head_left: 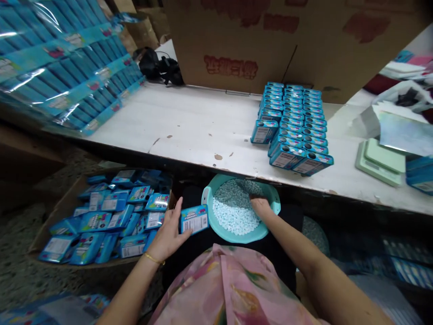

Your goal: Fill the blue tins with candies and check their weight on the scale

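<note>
Nearest, pink floral garment (237, 289). Left hand (171, 230), fingers spread, thumb at lower edge of one blue packet (195, 220), just beside turquoise basin (241, 238); clamped or merely touching, cannot tell. Right hand (262, 207), fingertips buried in basin's pale pellets (233, 216); together or apart, cannot tell. At left, open carton (57, 210) of loose packets (130, 221). Beyond, white table (189, 122) with rowed packets (293, 122), pale green scale (384, 160). Behind, large cardboard panel (287, 49), red-printed.

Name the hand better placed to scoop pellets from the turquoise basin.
Probably the right hand: it is inside the turquoise basin, at the pale pellets, while the left hand is outside, beside a blue pack.
</note>
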`<state>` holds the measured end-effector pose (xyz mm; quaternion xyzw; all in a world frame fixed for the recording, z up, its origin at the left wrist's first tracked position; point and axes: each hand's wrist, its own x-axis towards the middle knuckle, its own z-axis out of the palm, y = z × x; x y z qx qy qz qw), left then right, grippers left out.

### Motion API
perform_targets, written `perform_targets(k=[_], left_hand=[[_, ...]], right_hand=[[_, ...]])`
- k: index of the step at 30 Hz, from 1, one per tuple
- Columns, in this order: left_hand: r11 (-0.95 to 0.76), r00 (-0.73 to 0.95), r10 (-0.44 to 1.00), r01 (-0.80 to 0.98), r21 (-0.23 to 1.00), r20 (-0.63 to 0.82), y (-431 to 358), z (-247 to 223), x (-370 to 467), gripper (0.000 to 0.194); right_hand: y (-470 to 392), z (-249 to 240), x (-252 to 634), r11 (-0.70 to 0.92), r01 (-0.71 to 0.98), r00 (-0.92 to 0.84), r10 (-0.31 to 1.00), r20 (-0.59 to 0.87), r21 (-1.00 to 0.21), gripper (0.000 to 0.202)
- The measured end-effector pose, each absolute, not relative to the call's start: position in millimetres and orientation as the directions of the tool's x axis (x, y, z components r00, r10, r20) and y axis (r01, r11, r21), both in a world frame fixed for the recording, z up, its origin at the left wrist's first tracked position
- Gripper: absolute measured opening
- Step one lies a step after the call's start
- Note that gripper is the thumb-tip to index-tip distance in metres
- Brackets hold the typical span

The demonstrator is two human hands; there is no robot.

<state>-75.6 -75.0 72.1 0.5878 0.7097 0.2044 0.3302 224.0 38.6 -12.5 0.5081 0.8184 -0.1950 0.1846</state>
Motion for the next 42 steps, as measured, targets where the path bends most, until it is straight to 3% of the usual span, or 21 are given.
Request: perform_targets(k=[4, 9, 12, 21, 26, 29, 33, 37, 42], left_hand=[[0.431, -0.198, 0.902, 0.366, 0.825, -0.384, -81.9, 58.0, -74.5, 0.089], [0.585, -0.232, 0.774, -0.096, 0.805, -0.590, -73.6, 60.5, -69.5, 0.050], [0.527, -0.236, 0.768, -0.297, 0.796, -0.596, -63.1, 66.5, -64.1, 0.040], [0.362, -0.378, 0.804, -0.301, 0.882, -0.459, -34.1, 55.4, -45.9, 0.037], [0.411, -0.249, 0.805, -0.421, 0.809, -0.539, -35.6, 51.4, -40.4, 0.041], [0.396, -0.269, 0.824, -0.355, 0.847, -0.499, -38.6, 45.4, -40.0, 0.049], [0.301, -0.354, 0.894, 0.022, 0.953, -0.274, -34.6, 38.8, -35.5, 0.048], [0.207, -0.275, 0.957, 0.430, 0.879, -0.091, -22.9, 38.6, -14.7, 0.041], [0.030, -0.067, 0.998, 0.584, 0.811, 0.012, -10.5, 25.8, 18.7, 0.039]], right_hand=[[17.3, -23.5, 203.5, 0.455, 0.879, -0.453, 0.710, -0.540, -0.139, 0.035], [11.3, -29.8, 205.1, 0.481, 0.856, -0.487, 0.625, -0.610, -0.190, 0.034], [15.2, -32.9, 213.1, 0.469, 0.849, -0.505, 0.585, -0.634, -0.242, 0.034], [23.0, -13.6, 238.9, 0.412, 0.835, -0.550, 0.610, -0.570, -0.365, 0.036], [33.6, 11.6, 247.9, 0.390, 0.801, -0.591, 0.639, -0.493, -0.454, 0.033], [37.2, 26.2, 252.2, 0.352, 0.765, -0.614, 0.652, -0.446, -0.539, 0.031], [39.1, 54.2, 260.5, 0.308, 0.712, -0.630, 0.676, -0.382, -0.631, 0.027], [40.0, 85.9, 262.6, 0.293, 0.683, -0.634, 0.692, -0.345, -0.669, 0.024], [41.8, 105.5, 249.8, 0.334, 0.712, -0.635, 0.681, -0.365, -0.617, 0.024]])
